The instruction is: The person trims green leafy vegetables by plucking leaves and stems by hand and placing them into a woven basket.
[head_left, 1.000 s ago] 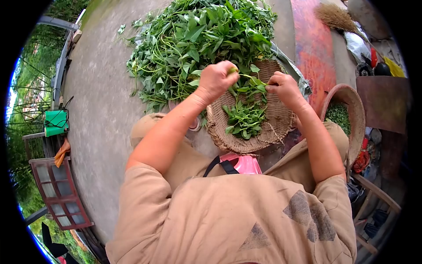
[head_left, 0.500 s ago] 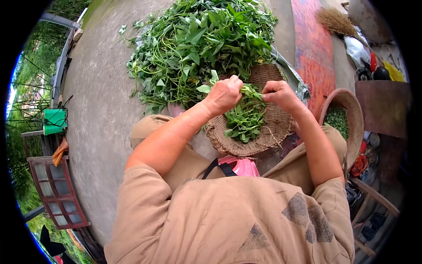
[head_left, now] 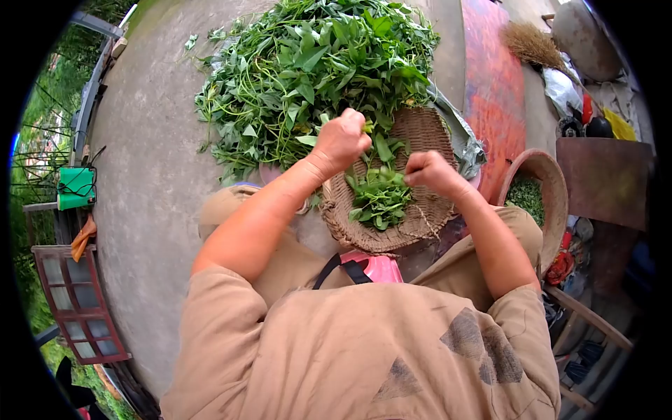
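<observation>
My left hand [head_left: 343, 142] is closed round a few leafy green stems, with pale leaves [head_left: 308, 141] poking out on its left side. To the right, my right hand [head_left: 435, 173] is lower, its fingers curled together and slightly blurred beside the picked leaves; what they pinch, if anything, is hidden. Beneath both hands a woven basket [head_left: 437, 133] holds a small heap of picked leaves [head_left: 381, 203]. Just beyond, a large pile of leafy vines [head_left: 308, 77] lies on a sheet [head_left: 465, 129] on the ground.
A round tub [head_left: 560, 210] with chopped greens stands right of my knee. Past it are a straw broom [head_left: 528, 43], a rusty panel [head_left: 602, 182] and a wooden chair [head_left: 591, 318]. A pink stool [head_left: 378, 267] shows below me. Concrete ground [head_left: 150, 140] extends left.
My hands have moved apart: the right has dropped toward the basket's leaves, while the left has shifted slightly up and left with its stems. The whole view has shifted slightly.
</observation>
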Motion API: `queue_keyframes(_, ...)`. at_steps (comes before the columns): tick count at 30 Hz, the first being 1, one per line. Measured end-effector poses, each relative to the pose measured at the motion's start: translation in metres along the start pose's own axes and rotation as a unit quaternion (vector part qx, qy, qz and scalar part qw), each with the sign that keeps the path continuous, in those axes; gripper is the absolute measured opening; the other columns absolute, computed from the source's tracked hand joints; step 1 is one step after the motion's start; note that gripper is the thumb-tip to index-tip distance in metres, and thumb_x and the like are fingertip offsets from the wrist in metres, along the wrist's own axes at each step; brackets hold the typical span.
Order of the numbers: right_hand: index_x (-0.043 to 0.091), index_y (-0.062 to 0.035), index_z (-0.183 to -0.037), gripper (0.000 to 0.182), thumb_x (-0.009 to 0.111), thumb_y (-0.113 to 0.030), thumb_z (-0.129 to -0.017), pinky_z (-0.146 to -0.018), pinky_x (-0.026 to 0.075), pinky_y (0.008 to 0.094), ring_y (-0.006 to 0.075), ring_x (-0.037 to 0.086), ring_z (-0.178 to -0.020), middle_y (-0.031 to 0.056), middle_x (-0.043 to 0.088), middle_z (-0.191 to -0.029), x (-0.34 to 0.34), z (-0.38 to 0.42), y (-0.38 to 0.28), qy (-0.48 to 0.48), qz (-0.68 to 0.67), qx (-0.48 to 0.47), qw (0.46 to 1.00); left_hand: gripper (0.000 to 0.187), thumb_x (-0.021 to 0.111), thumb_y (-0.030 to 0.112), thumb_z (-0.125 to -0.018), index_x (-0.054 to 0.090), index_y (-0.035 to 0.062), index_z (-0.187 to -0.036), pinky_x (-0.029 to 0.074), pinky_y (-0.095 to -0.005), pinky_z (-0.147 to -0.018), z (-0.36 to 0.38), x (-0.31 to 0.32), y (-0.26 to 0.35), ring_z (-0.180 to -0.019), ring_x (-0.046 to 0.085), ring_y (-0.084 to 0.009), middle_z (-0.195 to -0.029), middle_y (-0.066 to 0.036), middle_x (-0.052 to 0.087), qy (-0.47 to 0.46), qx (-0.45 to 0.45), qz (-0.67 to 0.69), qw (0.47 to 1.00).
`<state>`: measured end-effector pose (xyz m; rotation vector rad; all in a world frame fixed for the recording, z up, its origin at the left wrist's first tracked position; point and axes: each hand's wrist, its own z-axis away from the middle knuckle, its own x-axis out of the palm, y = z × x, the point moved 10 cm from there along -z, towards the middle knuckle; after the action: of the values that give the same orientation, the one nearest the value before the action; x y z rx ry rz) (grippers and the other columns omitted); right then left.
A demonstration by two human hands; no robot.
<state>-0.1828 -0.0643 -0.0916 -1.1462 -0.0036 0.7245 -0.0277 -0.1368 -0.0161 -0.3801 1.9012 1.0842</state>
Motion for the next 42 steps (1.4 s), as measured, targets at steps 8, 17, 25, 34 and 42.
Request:
queue_keyframes(8, 0.072, -0.0030, -0.099, 0.028, 0.075, -0.015, -0.073, -0.079, 0.052, 0.0359, 0.0226, 0.067, -0.083, 0.0106, 0.072, -0.092, -0.001, -0.087, 0.106, 0.054, 0.071, 0.141, 0.986, 0.015, 0.057, 0.015, -0.088, 0.052, 0.0046, -0.097, 0.048, -0.0448, -0.066, 0.026, 0.019, 0.009, -0.075, 0.061, -0.0371, -0.078, -0.018, 0.061, -0.111, -0.008, 0.055, 0.992)
queue_keyframes(17, 0.056, -0.0060, -0.111, 0.032, 0.065, -0.027, -0.089, -0.064, 0.050, 0.0348, 0.0310, 0.062, -0.088, 0.0155, 0.060, -0.102, 0.043, -0.204, 0.171, 0.138, -0.554, 0.282, 0.771, 0.012, 0.055, 0.011, -0.084, 0.050, 0.0032, -0.092, 0.046, -0.0457, -0.060, 0.034, 0.029, 0.030, -0.066, 0.059, -0.0383, -0.066, -0.018, 0.057, -0.177, -0.018, 0.217, 0.960)
queue_keyframes(25, 0.060, -0.0059, -0.097, 0.015, 0.065, -0.016, -0.088, -0.048, 0.048, 0.0262, 0.0184, 0.060, -0.057, 0.0060, 0.063, -0.080, 0.026, -0.185, 0.090, 0.178, -0.412, 0.148, 0.881, 0.016, 0.053, 0.016, -0.084, 0.053, 0.0004, -0.084, 0.046, -0.0412, -0.060, 0.028, 0.035, 0.025, -0.062, 0.058, -0.0327, -0.067, -0.017, 0.058, -0.202, -0.067, 0.322, 0.922)
queue_keyframes(34, 0.063, -0.0023, -0.103, 0.021, 0.064, -0.018, -0.090, -0.052, 0.047, 0.0233, 0.0090, 0.053, -0.053, 0.0013, 0.058, -0.077, -0.055, -0.061, 0.005, 0.207, -0.219, 0.004, 0.954, 0.027, 0.071, 0.025, -0.082, 0.062, -0.0006, -0.085, 0.044, -0.0287, -0.064, 0.016, 0.013, -0.015, -0.069, 0.049, -0.0083, -0.071, 0.001, 0.056, -0.083, -0.217, 0.447, 0.864)
queue_keyframes(42, 0.059, -0.0027, -0.096, 0.010, 0.061, -0.005, -0.086, -0.062, 0.046, 0.0229, 0.0064, 0.052, -0.073, -0.0001, 0.057, -0.081, -0.104, 0.036, -0.039, 0.240, -0.153, -0.064, 0.957, 0.013, 0.064, 0.011, -0.088, 0.068, 0.0019, -0.096, 0.047, -0.0225, -0.053, 0.013, -0.026, -0.029, -0.055, 0.052, -0.0067, -0.068, 0.001, 0.059, 0.000, -0.272, 0.540, 0.797)
